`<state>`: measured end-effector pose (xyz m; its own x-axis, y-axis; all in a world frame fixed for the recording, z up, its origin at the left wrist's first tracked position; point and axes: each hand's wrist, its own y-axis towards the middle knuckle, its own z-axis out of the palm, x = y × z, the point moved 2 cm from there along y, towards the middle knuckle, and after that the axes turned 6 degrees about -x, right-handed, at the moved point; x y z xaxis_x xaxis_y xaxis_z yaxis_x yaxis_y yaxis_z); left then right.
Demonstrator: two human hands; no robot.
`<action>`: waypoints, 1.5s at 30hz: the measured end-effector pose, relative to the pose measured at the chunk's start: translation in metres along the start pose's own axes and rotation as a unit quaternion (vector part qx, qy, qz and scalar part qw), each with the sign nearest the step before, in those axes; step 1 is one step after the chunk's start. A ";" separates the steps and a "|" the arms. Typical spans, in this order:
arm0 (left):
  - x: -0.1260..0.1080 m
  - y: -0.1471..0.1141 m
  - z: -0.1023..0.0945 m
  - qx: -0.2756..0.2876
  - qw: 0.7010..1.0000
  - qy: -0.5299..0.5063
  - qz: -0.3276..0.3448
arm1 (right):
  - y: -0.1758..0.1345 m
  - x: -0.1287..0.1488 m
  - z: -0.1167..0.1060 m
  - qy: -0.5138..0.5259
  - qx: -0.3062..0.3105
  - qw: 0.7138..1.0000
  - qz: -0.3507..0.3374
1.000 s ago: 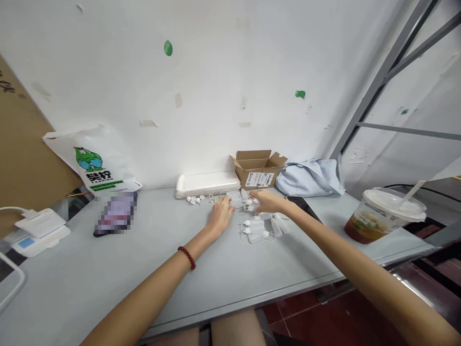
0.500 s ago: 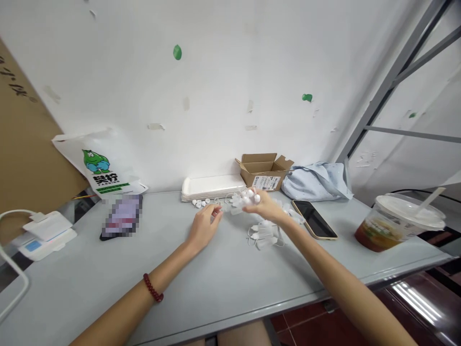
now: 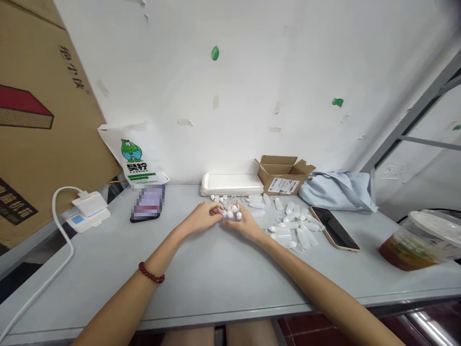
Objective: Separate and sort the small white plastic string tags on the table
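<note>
My right hand, its fingers curled, holds a small cluster of round white caps with thin loops, low over the table. My left hand is closed beside it, thumb and fingertips pinched at the left edge of the cluster, seemingly on one of the caps. To the right of my hands lies a spread of translucent white slender plastic pieces, some with looped ends. More small white caps lie just behind my left hand.
Along the wall are a stack of white trays, an open cardboard box and a pale blue cloth bag. A phone and a drink cup stand right. Another phone, a white bag and a white charger are left.
My right hand has moved left and down, bringing the white caps up to my left hand. The translucent pieces it covered now show. The whole view has shifted left.
</note>
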<state>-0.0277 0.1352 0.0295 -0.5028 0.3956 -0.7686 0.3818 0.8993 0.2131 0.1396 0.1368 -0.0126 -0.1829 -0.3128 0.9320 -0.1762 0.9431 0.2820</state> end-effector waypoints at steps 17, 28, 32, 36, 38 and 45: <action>-0.022 -0.009 0.019 -0.077 0.992 0.085 0.057 | -0.003 0.005 -0.009 -0.032 -0.039 0.999 0.000; -0.029 -0.013 0.024 -0.215 0.967 0.099 0.090 | -0.008 0.007 -0.003 -0.033 -0.036 0.999 0.001; -0.035 -0.016 0.020 -0.257 0.961 0.072 0.076 | -0.010 0.005 -0.002 -0.047 -0.043 0.998 -0.001; -0.036 -0.016 0.029 -0.184 0.965 0.123 0.141 | -0.010 0.006 -0.001 -0.048 -0.051 0.997 -0.024; -0.035 -0.015 0.033 -0.173 0.962 0.141 0.158 | -0.010 0.007 0.000 -0.049 -0.051 0.997 -0.024; -0.031 -0.009 0.016 -0.275 0.957 0.046 0.075 | -0.009 0.013 0.002 -0.104 -0.057 0.993 -0.002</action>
<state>-0.0032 0.1117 0.0422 -0.5494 0.5201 -0.6540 0.0017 0.7834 0.6215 0.1374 0.1237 -0.0032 -0.3797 -0.3219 0.8673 -0.0692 0.9448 0.3203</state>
